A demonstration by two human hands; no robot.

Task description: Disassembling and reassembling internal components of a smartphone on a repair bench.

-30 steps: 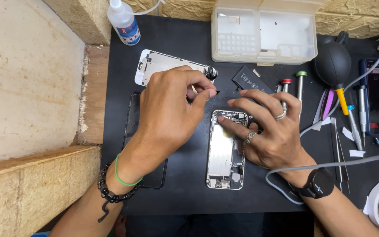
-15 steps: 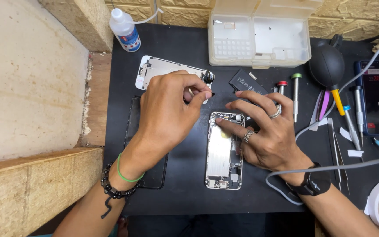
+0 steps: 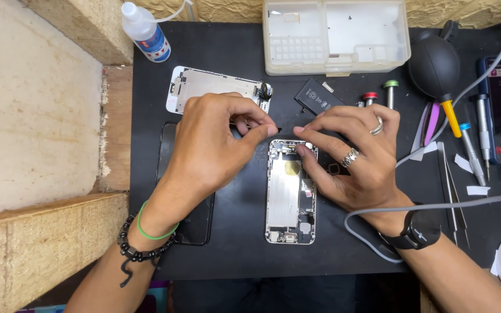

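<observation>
Black mat unchanged; left hand shifted slightly right.

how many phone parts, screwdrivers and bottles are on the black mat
phone parts: 4 (open phone body, screen panel, battery, dark glass panel)
screwdrivers: 4 (red cap, green cap, blue band, grey)
bottles: 1 (squeeze bottle)
total: 9

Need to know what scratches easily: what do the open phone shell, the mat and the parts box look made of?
Phone shell: bare metal, by its silvery satin sheen, probably aluminium. Mat: matte black, no glare, likely rubber or silicone. Parts box: cloudy translucent plastic, with moulded compartments.
</observation>
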